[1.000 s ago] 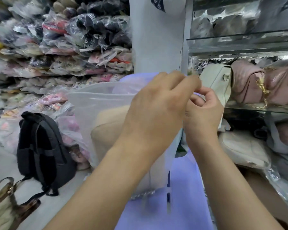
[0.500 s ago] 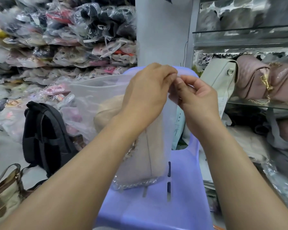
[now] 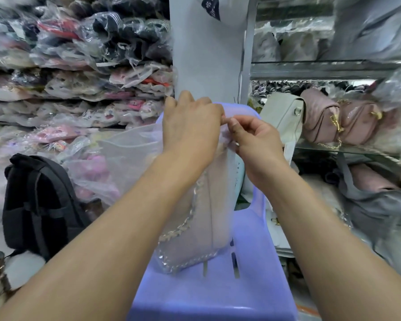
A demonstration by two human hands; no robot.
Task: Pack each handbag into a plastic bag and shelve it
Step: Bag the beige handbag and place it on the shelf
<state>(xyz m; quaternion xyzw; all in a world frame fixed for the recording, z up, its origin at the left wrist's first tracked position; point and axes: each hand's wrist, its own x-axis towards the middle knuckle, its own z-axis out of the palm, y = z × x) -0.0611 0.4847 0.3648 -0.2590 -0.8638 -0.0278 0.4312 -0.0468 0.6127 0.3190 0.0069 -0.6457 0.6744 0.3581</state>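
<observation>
Head view: handbag [image 3: 208, 216] with chain strap sits inside clear plastic bag [image 3: 130, 156], standing upright on purple plastic chair [image 3: 218, 295]. Left hand [image 3: 190, 128] and right hand [image 3: 252, 137] both pinch bag's top edge, fingertips nearly touching. Black backpack [image 3: 37, 205] on floor at left. Pink handbags [image 3: 340, 121] on glass shelf [image 3: 357, 150] at right.

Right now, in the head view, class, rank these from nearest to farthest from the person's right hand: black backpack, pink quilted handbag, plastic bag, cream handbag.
1. plastic bag: pinched at its top by the right hand itself.
2. cream handbag: on the shelf, just right of the hand.
3. pink quilted handbag: farther right on that shelf.
4. black backpack: far left, low down.
</observation>
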